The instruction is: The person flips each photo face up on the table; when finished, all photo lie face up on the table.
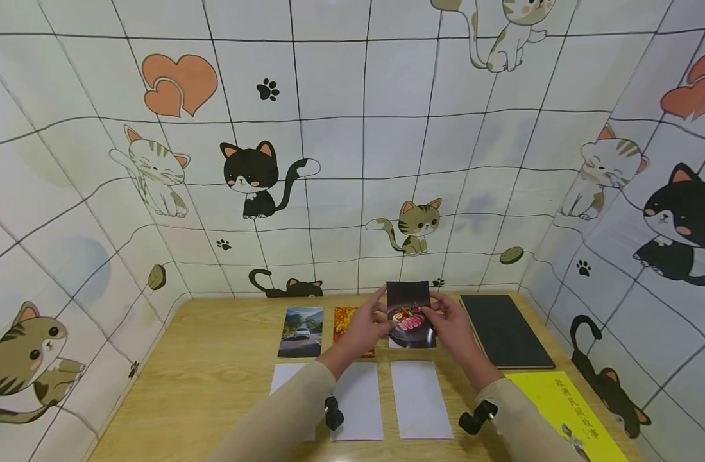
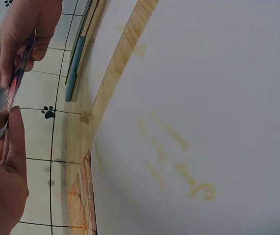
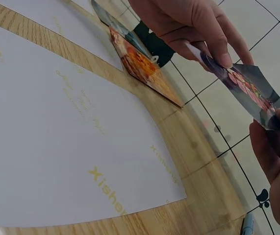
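Observation:
Both hands hold a photo print of a dish of food, raised over the back of the table. My left hand pinches its left edge, and my right hand pinches the right edge between thumb and fingers. In the right wrist view the print is seen tilted, with fingertips at both ends. Left of it lies a photo of orange flowers, partly covered by my left hand. A photo of a car on a road lies farther left.
White sheets lie in a row nearer me, some partly under my left sleeve; faint yellow lettering marks one. On the right are a dark notebook and a yellow booklet. A cat-patterned curtain surrounds the table.

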Demonstrator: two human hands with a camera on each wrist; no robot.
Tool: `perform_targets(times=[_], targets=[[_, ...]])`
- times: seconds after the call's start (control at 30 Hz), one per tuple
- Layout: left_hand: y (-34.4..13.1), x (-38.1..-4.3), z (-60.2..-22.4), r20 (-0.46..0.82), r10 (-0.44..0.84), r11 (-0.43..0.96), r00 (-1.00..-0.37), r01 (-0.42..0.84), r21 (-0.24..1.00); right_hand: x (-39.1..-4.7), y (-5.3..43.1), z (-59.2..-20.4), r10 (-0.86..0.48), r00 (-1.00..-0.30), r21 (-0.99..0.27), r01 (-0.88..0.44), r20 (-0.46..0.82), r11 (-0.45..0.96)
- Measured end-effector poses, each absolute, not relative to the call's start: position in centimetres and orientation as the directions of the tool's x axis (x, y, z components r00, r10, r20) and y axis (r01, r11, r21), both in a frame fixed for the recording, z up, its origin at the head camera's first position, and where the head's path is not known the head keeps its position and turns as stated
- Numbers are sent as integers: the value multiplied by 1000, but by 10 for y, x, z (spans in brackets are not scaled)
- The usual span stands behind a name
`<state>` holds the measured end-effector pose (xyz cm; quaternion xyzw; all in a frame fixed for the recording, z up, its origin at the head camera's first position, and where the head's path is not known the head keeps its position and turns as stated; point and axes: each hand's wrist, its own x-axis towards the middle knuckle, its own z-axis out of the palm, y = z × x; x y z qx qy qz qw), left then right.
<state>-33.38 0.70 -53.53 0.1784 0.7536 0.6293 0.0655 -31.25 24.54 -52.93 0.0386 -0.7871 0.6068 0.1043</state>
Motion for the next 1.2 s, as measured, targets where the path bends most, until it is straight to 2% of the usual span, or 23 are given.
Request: perform_targets(times=[0.27,0.67,0.97,1.2], targets=[[5,-332,-537,119,304,95,-945,154,983,-309,245,-530,-9,-988,-946,-150,154,286],[0,-342,-544,137,281,183,-950,193,964,-307,248,-537,-119,-991,-940,-90,54,328],[-5,-346,-550,60,389,293,-919,185,938,-306,252,-538,-136,-990,-932,-72,25,354],[-5,-346,-548,18,451,396,-892,218,892,-309,254,-544,-145,-990,-903,-62,-1,425]])
